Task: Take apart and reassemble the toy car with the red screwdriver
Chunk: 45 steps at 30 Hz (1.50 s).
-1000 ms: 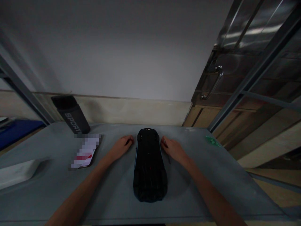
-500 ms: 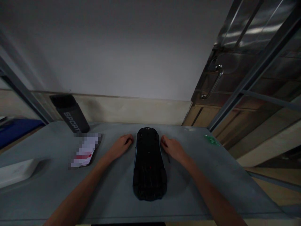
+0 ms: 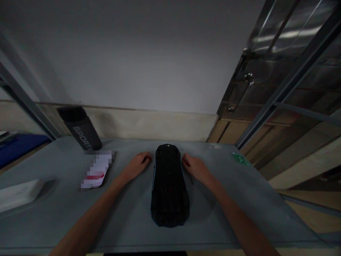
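Gray tabletop (image 3: 130,220) meets a pale wall (image 3: 149,64) at twelve o'clock, taking the black car-shaped object as the middle of the dial. Far left, between nine and ten, a blue surface (image 3: 23,146) shows beyond the table's edge. At nine lies a white object (image 3: 21,195), cut off by the picture's border. A dark bottle (image 3: 84,131) marked SPORT stands at ten, and just below it a phone-like slab (image 3: 99,165) lies with its face pixelated. Nearer, also at ten, the left hand (image 3: 136,164) rests with fingers curled; whether they grip anything I cannot tell. Centrally, the black car-shaped object (image 3: 169,177) lies lengthwise from twelve to six, between both hands. At two, the right hand (image 3: 196,168) sits just beside it, fingers bent inward, their grip unclear; a thin dark rod (image 3: 192,180) shows below them. Between two and three lies a green scrap (image 3: 241,159). Beyond, between one and two, is a metal door (image 3: 262,71).
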Motion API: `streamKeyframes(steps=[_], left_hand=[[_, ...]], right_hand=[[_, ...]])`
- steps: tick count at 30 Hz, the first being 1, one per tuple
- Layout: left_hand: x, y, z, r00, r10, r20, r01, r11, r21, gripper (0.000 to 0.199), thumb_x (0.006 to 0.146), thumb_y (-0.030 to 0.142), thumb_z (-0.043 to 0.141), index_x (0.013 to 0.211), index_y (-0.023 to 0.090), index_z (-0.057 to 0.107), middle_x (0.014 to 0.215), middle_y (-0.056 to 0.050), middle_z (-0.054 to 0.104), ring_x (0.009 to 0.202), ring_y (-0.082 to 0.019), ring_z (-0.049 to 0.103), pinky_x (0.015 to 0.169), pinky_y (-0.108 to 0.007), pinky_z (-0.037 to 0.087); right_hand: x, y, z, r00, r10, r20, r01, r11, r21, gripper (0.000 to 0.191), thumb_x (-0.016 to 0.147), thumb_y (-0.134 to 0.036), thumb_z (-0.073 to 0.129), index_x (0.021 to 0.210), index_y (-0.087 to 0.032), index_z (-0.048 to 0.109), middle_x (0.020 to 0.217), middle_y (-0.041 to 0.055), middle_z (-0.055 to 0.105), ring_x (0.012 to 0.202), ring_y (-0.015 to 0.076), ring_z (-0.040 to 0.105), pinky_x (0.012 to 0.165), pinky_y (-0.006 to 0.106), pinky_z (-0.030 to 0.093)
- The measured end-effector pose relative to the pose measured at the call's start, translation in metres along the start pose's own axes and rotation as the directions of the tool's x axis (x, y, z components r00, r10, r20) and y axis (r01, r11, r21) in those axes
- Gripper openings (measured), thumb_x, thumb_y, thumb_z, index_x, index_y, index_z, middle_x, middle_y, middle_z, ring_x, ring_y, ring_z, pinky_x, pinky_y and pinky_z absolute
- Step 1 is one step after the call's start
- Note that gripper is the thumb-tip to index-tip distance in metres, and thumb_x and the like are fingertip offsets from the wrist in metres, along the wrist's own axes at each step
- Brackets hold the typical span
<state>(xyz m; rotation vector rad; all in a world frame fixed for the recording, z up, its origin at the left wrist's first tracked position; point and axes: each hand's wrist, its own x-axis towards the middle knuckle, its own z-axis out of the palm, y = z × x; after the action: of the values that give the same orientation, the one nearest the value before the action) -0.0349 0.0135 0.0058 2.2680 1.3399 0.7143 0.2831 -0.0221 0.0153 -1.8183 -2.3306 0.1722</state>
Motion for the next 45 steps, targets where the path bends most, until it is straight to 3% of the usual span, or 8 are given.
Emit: streamKeyframes(steps=[45], left_hand=[[-0.0004, 0.0013, 0.0004, 1.0, -0.008, 0.003, 0.008, 0.999, -0.034, 0.023, 0.099, 0.029, 0.043, 0.09, 0.022, 0.063, 0.092, -0.006, 0.072, 0.09, -0.025, 0.069, 0.092, -0.041, 0.052]], right_hand=[[0.0004, 0.0035, 0.0031, 1.0, -0.023, -0.02, 0.023, 1.0, 0.015, 0.013, 0.108, -0.027, 0.051, 0.114, -0.023, 0.062, 0.094, 0.0077, 0.078, 0.082, 0.0229, 0.072, 0.067, 0.032, 0.037]])
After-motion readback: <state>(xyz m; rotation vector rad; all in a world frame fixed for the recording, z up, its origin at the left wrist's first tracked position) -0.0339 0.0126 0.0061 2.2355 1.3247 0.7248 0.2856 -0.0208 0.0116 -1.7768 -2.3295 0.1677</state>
